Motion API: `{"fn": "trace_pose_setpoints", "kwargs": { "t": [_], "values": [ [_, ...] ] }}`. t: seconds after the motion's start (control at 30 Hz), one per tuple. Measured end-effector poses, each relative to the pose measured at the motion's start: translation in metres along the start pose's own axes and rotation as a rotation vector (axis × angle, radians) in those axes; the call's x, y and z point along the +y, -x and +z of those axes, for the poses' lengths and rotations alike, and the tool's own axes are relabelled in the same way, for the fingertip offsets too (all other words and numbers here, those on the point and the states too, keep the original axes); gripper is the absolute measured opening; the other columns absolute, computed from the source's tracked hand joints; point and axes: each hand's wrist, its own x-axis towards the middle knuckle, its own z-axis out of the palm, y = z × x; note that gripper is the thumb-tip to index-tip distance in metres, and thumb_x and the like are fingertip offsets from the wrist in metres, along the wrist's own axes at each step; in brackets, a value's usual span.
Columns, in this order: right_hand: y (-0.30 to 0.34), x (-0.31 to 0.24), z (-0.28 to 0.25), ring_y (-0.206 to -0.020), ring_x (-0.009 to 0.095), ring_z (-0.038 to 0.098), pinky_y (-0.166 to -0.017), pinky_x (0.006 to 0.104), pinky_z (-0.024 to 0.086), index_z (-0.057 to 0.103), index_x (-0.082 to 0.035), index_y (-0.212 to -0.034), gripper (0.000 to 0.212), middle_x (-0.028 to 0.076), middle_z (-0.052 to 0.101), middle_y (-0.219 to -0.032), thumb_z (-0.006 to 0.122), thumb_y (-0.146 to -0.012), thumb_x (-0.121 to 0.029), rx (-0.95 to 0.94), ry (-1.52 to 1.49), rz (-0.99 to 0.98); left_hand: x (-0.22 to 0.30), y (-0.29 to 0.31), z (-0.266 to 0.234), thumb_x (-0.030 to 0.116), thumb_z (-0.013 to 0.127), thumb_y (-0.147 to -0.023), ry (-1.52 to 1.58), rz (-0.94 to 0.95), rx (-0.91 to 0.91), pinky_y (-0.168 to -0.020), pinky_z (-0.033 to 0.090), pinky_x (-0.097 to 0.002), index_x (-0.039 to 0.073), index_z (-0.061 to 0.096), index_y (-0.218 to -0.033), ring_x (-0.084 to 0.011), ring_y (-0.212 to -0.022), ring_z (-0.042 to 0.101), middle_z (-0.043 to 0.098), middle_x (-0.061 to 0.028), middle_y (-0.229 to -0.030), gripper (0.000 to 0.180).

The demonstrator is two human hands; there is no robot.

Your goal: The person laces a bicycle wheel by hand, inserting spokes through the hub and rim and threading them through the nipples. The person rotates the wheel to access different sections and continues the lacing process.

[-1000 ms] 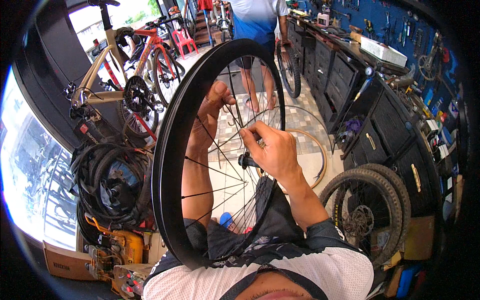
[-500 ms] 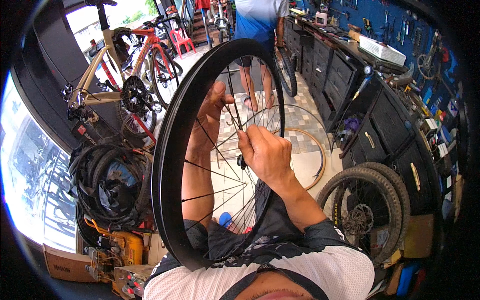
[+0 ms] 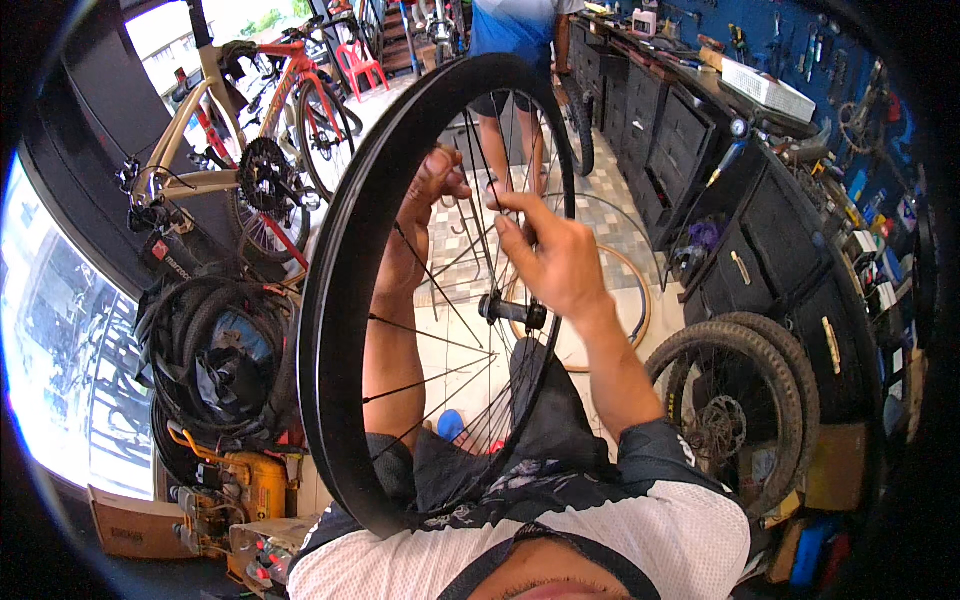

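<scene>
A black bicycle wheel rim [image 3: 325,330] stands upright in front of me, its lower edge against my shirt and lap. Thin black spokes [image 3: 425,390] run from it, and a black hub [image 3: 512,312] hangs inside it. My left hand [image 3: 428,190] reaches through the rim from behind, fingers curled around loose spokes whose hooked ends [image 3: 459,231] dangle below. My right hand [image 3: 560,260] is inside the rim's right half, above the hub, with thumb and forefinger closing on a spoke [image 3: 496,206]. Part of the left fingers is hidden by the rim.
A person [image 3: 512,40] in a blue and white shirt stands beyond the wheel. Bicycles [image 3: 215,120] stand at left, above bundled tyres [image 3: 165,340] and a yellow machine [image 3: 262,480]. Two knobby-tyred wheels [image 3: 735,400] lean at right against black drawers [image 3: 770,270]. Another hoop [image 3: 645,300] lies on the floor.
My right hand has risen and moved right of the hub, its forefinger now stretched to a spoke. The hub has come into view. The left hand has shifted slightly upward.
</scene>
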Motion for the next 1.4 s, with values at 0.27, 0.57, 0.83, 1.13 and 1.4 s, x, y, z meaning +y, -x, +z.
{"fn": "trace_pose_setpoints", "kwargs": {
  "t": [0.27,0.57,0.83,1.13,1.4],
  "values": [
    [-0.017,-0.001,-0.022,-0.069,0.032,0.069,-0.063,0.0435,0.051,0.067,-0.01,-0.106,0.019,0.016,0.069,-0.074,0.066,-0.099,-0.028,-0.251,-0.027,0.012,-0.004,0.003,0.003,0.029,0.063,-0.102,-0.008,0.07,0.065,-0.089,0.049,-0.0414,-0.002,0.069,-0.117,-0.0243,-0.103,0.062,0.067,-0.0123,-0.114,0.035],
    [-0.008,-0.001,-0.011,-0.067,0.043,0.069,-0.062,0.0535,0.053,0.061,-0.009,-0.103,0.016,0.018,0.068,-0.069,0.063,-0.097,-0.023,-0.101,0.011,0.0,-0.009,-0.001,0.002,0.029,0.065,-0.1,-0.031,0.16,0.063,-0.092,0.048,-0.0447,0.0,0.073,-0.115,-0.0279,-0.115,0.06,0.067,-0.014,-0.124,0.034],
    [-0.006,-0.008,0.003,-0.067,0.04,0.071,-0.059,0.0485,0.053,0.06,-0.002,-0.103,0.016,0.02,0.071,-0.075,0.065,-0.097,-0.016,-0.036,0.128,0.052,-0.034,-0.012,-0.019,0.032,0.056,-0.102,0.237,0.316,-0.162,-0.097,0.048,-0.05,-0.003,0.067,-0.127,-0.0322,-0.127,0.055,0.058,-0.0216,-0.142,0.044],
    [-0.012,-0.019,-0.001,-0.066,0.042,0.07,-0.062,0.0529,0.054,0.067,-0.007,-0.104,0.016,0.021,0.069,-0.071,0.066,-0.095,-0.02,-0.125,0.333,0.08,-0.039,-0.033,-0.007,0.03,0.057,-0.108,-0.063,-0.16,-0.007,-0.072,0.058,-0.0319,0.005,0.067,-0.11,-0.0174,-0.082,0.07,0.073,-0.0088,-0.096,0.026],
    [-0.026,-0.009,-0.033,-0.062,0.034,0.07,-0.059,0.044,0.053,0.079,-0.011,-0.098,0.031,0.014,0.07,-0.068,0.07,-0.095,-0.041,-0.006,0.105,0.117,-0.043,-0.037,-0.007,0.041,0.056,-0.108,-0.193,-0.315,-0.001,-0.053,0.052,-0.0244,0.013,0.064,-0.102,-0.0094,-0.071,0.065,0.067,-0.001,-0.083,0.03]
  ]
}}
